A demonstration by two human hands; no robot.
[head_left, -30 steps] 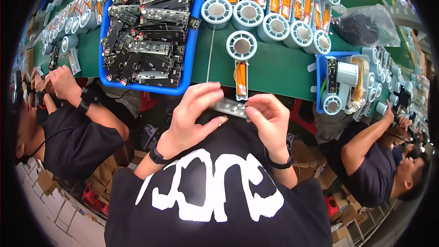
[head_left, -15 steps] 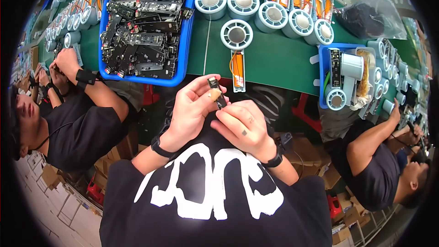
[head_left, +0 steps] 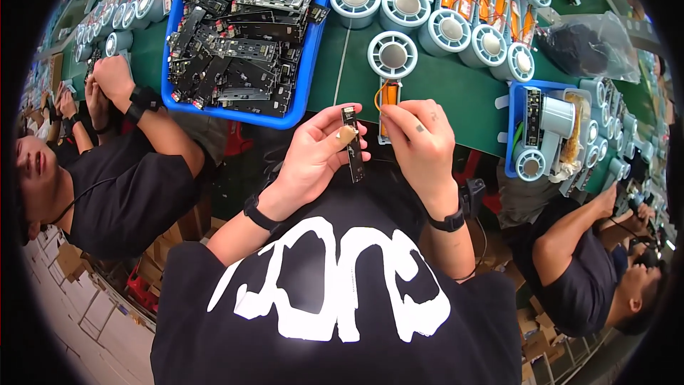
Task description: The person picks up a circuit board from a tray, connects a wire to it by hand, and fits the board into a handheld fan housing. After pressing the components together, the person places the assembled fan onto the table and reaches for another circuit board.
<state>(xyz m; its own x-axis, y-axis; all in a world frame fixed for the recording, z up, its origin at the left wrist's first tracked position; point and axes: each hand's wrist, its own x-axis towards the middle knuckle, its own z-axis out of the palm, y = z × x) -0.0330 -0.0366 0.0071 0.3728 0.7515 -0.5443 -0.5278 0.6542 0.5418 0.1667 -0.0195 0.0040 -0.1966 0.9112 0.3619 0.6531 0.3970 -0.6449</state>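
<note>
A narrow black circuit board [head_left: 355,160] stands nearly upright in my left hand [head_left: 318,144], pinched between thumb and fingers. A beige cover sits on that thumb's tip. My right hand [head_left: 426,135] is at the pale blue unit lying at the table's front edge, its thumb and forefinger closed on a thin orange wire [head_left: 377,96]. That unit has a round slotted head [head_left: 392,55] with a grey disc and a narrow body holding an orange battery [head_left: 390,93]. Most of the body is hidden behind my right hand.
A blue tray [head_left: 299,100] heaped with black circuit boards is at the left. Several similar units [head_left: 406,4] with orange batteries line the back. At the right are a clear plastic bag [head_left: 591,46] and a blue bin [head_left: 511,128] of parts. Co-workers sit on both sides.
My right hand has left the circuit board and moved up and right to the wire on the unit. My left hand still holds the board, now more upright and shifted slightly right.
</note>
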